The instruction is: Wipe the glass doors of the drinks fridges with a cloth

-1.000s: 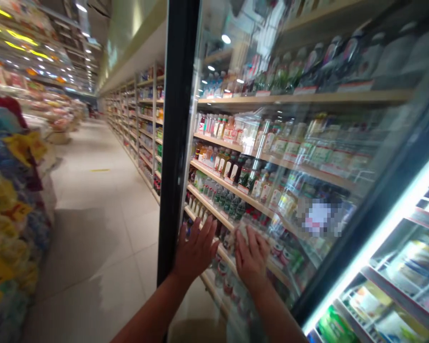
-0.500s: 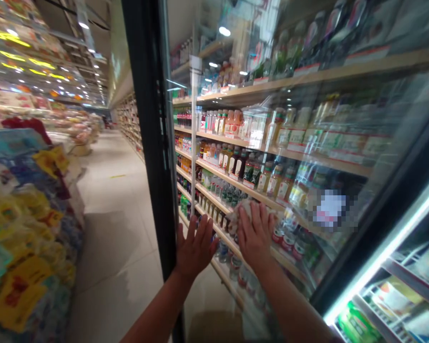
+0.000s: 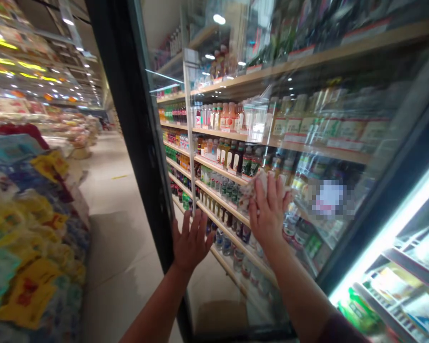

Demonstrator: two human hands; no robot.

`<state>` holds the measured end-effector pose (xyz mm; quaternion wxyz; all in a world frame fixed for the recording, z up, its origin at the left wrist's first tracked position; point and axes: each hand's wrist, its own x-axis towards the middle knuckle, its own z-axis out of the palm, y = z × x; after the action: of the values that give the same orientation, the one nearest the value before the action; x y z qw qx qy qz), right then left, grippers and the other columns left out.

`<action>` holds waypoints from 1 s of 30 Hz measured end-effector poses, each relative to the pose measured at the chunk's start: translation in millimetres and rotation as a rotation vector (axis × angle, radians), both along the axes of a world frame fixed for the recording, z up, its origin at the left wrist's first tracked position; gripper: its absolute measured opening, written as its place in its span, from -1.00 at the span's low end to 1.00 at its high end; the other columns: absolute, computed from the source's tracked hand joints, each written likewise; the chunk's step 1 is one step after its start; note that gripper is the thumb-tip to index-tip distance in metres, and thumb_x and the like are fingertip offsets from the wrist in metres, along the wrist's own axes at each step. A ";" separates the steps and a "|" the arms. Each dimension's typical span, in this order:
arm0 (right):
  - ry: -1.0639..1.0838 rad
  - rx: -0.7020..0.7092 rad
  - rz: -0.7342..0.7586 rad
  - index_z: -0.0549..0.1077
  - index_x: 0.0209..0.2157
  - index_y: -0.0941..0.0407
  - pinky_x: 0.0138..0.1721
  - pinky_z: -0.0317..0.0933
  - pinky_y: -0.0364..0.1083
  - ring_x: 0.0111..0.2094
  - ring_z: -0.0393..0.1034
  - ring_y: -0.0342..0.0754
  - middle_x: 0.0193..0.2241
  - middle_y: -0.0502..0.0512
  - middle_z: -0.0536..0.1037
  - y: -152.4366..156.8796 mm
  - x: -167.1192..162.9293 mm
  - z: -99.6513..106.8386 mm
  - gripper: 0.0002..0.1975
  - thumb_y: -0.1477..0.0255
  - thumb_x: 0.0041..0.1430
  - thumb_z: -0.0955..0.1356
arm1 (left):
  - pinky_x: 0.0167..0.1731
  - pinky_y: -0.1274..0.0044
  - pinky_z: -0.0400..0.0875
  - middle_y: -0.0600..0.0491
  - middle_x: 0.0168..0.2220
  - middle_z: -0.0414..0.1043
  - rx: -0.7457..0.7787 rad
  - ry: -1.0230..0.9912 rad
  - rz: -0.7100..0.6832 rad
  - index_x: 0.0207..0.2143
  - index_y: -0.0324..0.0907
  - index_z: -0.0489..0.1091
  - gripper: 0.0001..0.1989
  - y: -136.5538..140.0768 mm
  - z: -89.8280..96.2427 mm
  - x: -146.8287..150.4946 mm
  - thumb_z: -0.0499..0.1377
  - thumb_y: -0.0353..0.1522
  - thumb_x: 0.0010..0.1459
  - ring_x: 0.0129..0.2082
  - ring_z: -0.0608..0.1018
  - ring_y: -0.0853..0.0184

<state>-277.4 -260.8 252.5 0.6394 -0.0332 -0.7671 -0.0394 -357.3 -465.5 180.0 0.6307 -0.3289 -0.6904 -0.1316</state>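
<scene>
A glass cooler door [image 3: 221, 290] with a dark frame stands swung open before me. My left hand [image 3: 191, 240] lies with its fingers spread against the glass, beside the frame's left upright [image 3: 143, 157], and holds nothing. Under my right hand [image 3: 270, 212] a pale, crumpled cloth [image 3: 246, 195] is pressed to the pane. The cloth's edges stick out on both sides of the fingers, while its middle is hidden by the hand. Rows of bottles [image 3: 232, 157] on shelves show in the glass behind both hands; I cannot tell how much is reflection.
At the right, a lit cooler interior holds packaged goods and green packs [image 3: 361, 309] on shelves. To the left stands a display piled with yellow bags [image 3: 30, 286]. A pale tiled aisle [image 3: 107, 205] runs back between that display and the door.
My right hand has moved up and to the right across the glass with the cloth. My left hand stays nearly in place. The door's left upright appears more tilted and farther left.
</scene>
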 end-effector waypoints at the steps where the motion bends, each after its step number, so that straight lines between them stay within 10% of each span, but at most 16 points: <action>1: 0.014 -0.031 -0.016 0.06 0.45 0.07 0.44 -0.24 0.28 0.49 -0.14 0.17 0.42 0.30 0.16 4.3 -0.6 5.3 -0.39 0.37 0.44 0.21 | 0.45 0.11 -0.17 -0.25 0.26 0.37 0.025 -0.003 -0.019 0.48 -0.24 -0.08 -0.30 2.0 3.2 1.6 0.10 -0.29 0.41 0.50 -0.03 0.13; 9: -0.144 0.120 0.082 0.20 0.40 0.00 0.47 -0.29 0.21 0.44 0.04 0.09 0.27 0.20 0.43 -0.5 10.2 -76.7 -0.40 0.46 0.37 0.27 | 0.42 -0.02 -0.24 -0.19 0.44 0.06 0.088 0.002 -0.013 0.49 -0.11 -0.07 -0.27 50.0 43.8 15.6 0.13 -0.29 0.36 0.50 -0.06 -0.02; 16: 0.003 -0.107 -0.042 -0.07 0.49 0.04 0.41 -0.16 0.37 0.50 -0.17 0.24 0.46 0.34 0.04 51.7 13.6 -33.0 -0.32 0.41 0.43 0.23 | 0.44 -0.01 -0.31 -0.13 0.46 -0.02 0.054 -0.008 0.022 0.49 -0.12 -0.09 -0.31 54.6 43.8 0.9 0.06 -0.28 0.40 0.51 -0.13 0.03; 23: -0.121 -0.024 -0.047 -0.13 0.49 0.06 0.38 -0.10 0.42 0.50 -0.21 0.26 0.45 0.39 0.06 33.4 11.7 -80.4 -0.27 0.50 0.40 0.24 | 0.45 0.01 -0.31 -0.14 0.42 0.09 0.070 -0.011 0.001 0.49 -0.12 -0.10 -0.27 57.8 45.6 -7.2 0.11 -0.27 0.37 0.51 -0.12 0.06; 30: -0.019 -0.063 -0.027 -0.08 0.49 0.02 0.40 -0.20 0.39 0.49 -0.15 0.27 0.46 0.32 0.04 29.8 -2.1 -29.1 -0.30 0.43 0.40 0.22 | 0.44 0.01 -0.31 -0.15 0.42 0.11 0.072 -0.033 0.001 0.49 -0.11 -0.06 -0.29 57.8 42.6 -11.1 0.11 -0.25 0.38 0.51 -0.12 0.05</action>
<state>-279.5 -231.0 223.3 0.6303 -0.0635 -0.7734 -0.0242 -368.4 -407.6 222.6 0.6307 -0.3033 -0.6957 -0.1616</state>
